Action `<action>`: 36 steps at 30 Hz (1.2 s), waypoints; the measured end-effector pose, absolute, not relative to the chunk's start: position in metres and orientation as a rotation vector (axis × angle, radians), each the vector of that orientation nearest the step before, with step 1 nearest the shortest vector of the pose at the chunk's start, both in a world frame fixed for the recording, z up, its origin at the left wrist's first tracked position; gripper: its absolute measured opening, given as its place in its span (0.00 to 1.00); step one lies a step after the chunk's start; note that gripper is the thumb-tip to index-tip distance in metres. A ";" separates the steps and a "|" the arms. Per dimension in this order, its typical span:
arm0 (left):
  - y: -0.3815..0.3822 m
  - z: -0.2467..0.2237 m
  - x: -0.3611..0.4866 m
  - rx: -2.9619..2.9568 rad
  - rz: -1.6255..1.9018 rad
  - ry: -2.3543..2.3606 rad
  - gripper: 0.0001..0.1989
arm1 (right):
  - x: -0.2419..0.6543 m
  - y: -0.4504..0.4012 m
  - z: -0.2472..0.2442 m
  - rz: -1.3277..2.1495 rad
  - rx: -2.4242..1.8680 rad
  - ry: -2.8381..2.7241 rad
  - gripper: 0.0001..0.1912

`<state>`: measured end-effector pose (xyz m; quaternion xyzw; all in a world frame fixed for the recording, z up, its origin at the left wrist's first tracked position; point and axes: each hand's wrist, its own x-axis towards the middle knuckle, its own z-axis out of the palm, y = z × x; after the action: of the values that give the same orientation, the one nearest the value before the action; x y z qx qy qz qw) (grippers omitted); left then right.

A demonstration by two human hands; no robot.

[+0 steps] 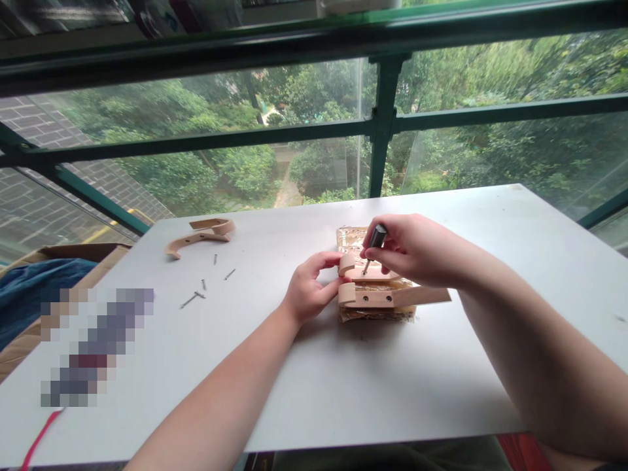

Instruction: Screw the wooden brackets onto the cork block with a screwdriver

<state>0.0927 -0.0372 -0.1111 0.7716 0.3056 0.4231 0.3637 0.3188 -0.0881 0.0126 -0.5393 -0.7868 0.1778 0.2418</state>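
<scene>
My right hand grips a black-handled screwdriver, its tip down at a screw in the farther curved wooden hook. The fingers of my left hand are closed on the rounded left end of that hook. A nearer wooden hook lies alongside, with two dark screws showing in it. Both hooks rest on a cardboard block wrapped in clear tape. My right hand covers part of the farther hook and of the block.
More curved wooden hooks lie at the table's far left. Several loose screws are scattered nearer. A blurred-out object with a red strap is at the left edge of the white table. Beside it stands a cardboard box holding blue cloth.
</scene>
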 end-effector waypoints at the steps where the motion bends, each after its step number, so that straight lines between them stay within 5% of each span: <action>1: -0.037 -0.111 0.092 1.989 1.093 0.792 0.19 | 0.319 -0.087 0.012 0.485 -1.488 -2.140 0.09; 7: -0.038 -0.111 0.092 2.002 1.073 0.822 0.19 | 0.320 -0.083 0.007 0.565 -1.537 -2.025 0.18; 16: -0.037 -0.112 0.090 2.034 1.097 0.815 0.19 | 0.309 -0.082 0.001 0.456 -1.589 -1.975 0.16; 20: -0.038 -0.111 0.092 2.013 1.096 0.804 0.19 | 0.308 -0.082 -0.002 0.439 -1.411 -1.963 0.08; 24: -0.039 -0.109 0.093 2.007 1.091 0.789 0.19 | 0.312 -0.083 -0.001 0.319 -1.227 -1.984 0.19; 29: -0.039 -0.107 0.093 2.024 1.082 0.816 0.19 | 0.315 -0.089 0.009 0.398 -1.208 -2.194 0.04; 36: -0.040 -0.106 0.092 2.025 1.077 0.834 0.19 | 0.317 -0.098 0.016 0.439 -1.335 -2.255 0.11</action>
<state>0.0925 -0.0400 -0.1063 0.7794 0.3209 0.4143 0.3434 0.3175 -0.0978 0.0161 -0.4878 -0.8239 0.1604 0.2400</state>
